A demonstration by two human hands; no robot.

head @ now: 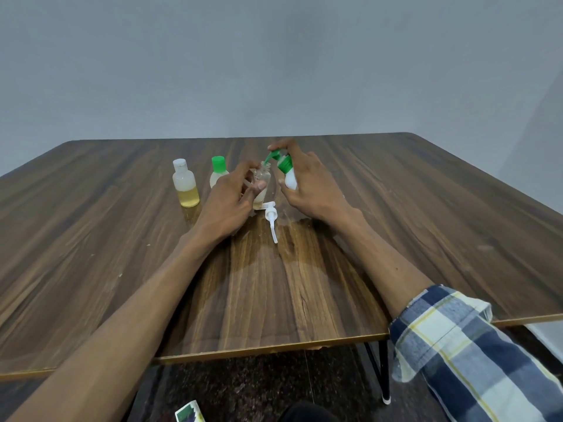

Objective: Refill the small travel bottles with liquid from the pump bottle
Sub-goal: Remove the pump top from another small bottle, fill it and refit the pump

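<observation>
Amber-filled capped bottles (185,187) stand left; I see my left hand (234,193) pinching the clear open travel bottle (262,181) upright on the wooden table (426,208). My right hand (307,184) grips the tilted white green-pump bottle (288,172), spout at the narrow neck; I judge slight misalignment would spill.

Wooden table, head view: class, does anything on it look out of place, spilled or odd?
Yes. A white pump dispenser head lies on its side on the brown wooden table, detached from any bottle, just in front of the open clear small bottle. A glossy patch beside it may be spilled liquid or only reflection; that cannot be told.
</observation>
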